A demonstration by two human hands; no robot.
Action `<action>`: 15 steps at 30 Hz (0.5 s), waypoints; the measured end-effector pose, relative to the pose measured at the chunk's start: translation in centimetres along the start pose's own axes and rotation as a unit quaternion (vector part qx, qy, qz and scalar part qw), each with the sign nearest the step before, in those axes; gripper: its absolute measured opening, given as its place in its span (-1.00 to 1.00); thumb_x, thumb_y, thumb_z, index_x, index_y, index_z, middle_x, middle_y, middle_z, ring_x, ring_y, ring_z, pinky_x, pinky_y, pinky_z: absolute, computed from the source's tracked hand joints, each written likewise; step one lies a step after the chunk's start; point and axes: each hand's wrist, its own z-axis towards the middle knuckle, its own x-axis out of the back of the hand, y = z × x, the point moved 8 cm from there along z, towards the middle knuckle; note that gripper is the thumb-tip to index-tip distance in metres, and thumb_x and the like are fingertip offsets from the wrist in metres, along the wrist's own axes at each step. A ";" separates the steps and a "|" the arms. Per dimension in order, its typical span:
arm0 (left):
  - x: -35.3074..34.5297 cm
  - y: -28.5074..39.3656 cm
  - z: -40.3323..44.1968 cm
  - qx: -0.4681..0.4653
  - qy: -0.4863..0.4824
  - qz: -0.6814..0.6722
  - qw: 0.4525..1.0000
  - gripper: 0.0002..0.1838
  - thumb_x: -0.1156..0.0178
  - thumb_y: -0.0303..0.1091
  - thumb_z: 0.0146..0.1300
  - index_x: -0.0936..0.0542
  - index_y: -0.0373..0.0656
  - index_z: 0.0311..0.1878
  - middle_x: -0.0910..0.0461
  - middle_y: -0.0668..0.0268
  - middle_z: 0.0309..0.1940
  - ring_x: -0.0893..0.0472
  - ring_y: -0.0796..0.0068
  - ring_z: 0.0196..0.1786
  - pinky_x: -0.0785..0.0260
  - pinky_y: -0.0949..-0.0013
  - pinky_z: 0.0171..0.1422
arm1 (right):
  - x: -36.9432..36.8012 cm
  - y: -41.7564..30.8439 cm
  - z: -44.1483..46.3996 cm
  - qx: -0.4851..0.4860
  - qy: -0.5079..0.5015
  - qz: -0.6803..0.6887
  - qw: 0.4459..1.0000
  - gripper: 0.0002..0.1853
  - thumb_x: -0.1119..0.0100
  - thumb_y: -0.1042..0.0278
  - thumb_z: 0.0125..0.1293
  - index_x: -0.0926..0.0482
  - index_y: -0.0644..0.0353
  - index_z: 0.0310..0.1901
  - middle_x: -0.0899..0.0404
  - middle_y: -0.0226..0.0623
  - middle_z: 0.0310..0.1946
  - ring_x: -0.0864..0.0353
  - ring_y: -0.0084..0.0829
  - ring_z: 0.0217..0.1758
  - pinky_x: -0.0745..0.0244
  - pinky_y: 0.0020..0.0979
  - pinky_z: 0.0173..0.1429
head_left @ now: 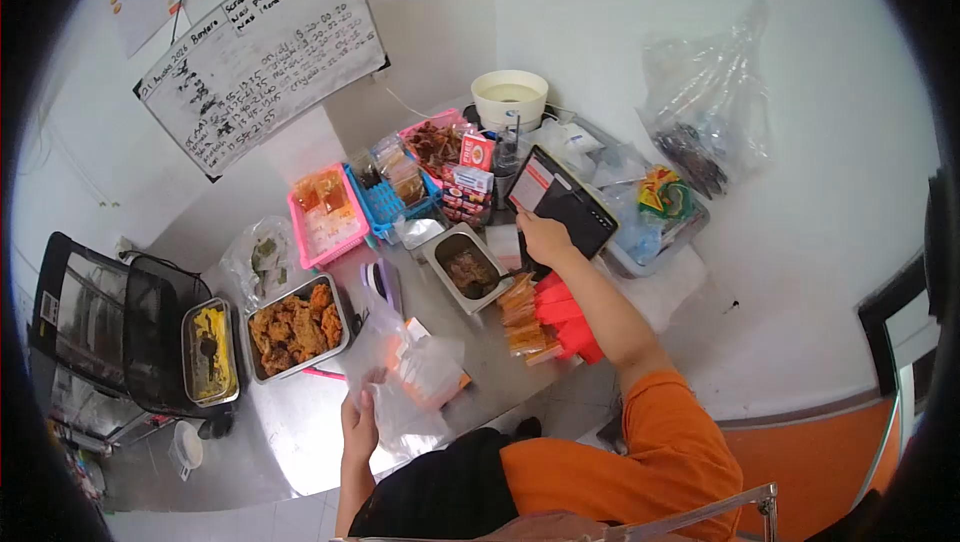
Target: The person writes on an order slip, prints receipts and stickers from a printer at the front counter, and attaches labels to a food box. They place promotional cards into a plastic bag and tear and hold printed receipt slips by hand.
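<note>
My left hand (360, 424) grips the edge of a clear plastic bag (385, 352) at the table's front. A white and orange package (430, 367) shows through the bag. My right hand (545, 239) reaches forward to a tablet (580, 207) that stands tilted, with a finger at the left side of its screen. Below that hand lie orange sauce sachets (522, 317) and a red plastic bag (568, 317). Just left of it sits a metal pan (440, 247) of dark food with a ladle in it.
A tray of fried chicken (297, 332) and a container of yellow food (210, 352) stand on the left of the steel table (290, 432). Pink (330, 227) and blue baskets (380, 204) line the back, near a white rice cooker (510, 97). A plastic bin (650, 257) stands right.
</note>
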 end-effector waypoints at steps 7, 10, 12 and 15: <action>3.0 0.6 -1.5 -0.020 0.053 0.040 0.998 -0.56 0.18 -0.16 0.38 -0.38 -0.36 0.10 -0.47 0.10 0.02 -0.44 0.28 0.07 -0.17 0.26 0.23 | -6.8 2.3 2.7 0.002 -0.103 -0.145 0.984 -0.75 0.25 0.38 0.25 -0.42 0.24 -0.14 -0.35 -0.19 0.19 -0.63 -0.18 -0.28 -0.53 -0.15 -0.28; 4.1 0.4 -2.0 -0.014 0.094 0.035 0.995 -0.69 0.12 -0.35 0.35 -0.46 -0.37 0.00 -0.53 0.12 -0.05 -0.47 0.34 0.02 -0.20 0.30 0.18 | -7.2 2.5 2.7 -0.007 -0.129 -0.148 0.980 -0.72 0.18 0.37 0.24 -0.41 0.24 -0.07 -0.40 -0.20 0.13 -0.62 -0.16 -0.20 -0.52 -0.14 -0.21; 4.0 1.9 -1.9 -0.014 0.093 0.067 0.993 -0.75 0.03 -0.46 0.24 -0.51 -0.32 -0.06 -0.57 0.12 -0.12 -0.52 0.31 -0.05 -0.24 0.29 0.15 | -6.2 2.4 3.3 -0.015 -0.108 -0.129 0.986 -0.73 0.12 0.42 0.19 -0.40 0.23 -0.06 -0.49 -0.20 -0.01 -0.60 -0.16 -0.16 -0.50 -0.17 -0.15; 3.7 3.8 -1.9 -0.031 0.001 0.162 0.986 -0.72 -0.08 -0.59 0.02 -0.58 -0.22 -0.15 -0.61 0.16 -0.22 -0.57 0.25 -0.13 -0.28 0.27 0.13 | 3.0 -1.2 2.6 0.013 0.075 0.166 0.983 -0.71 0.04 0.57 0.10 -0.40 0.16 -0.09 -0.50 -0.12 -0.10 -0.55 -0.04 -0.17 -0.45 -0.21 -0.10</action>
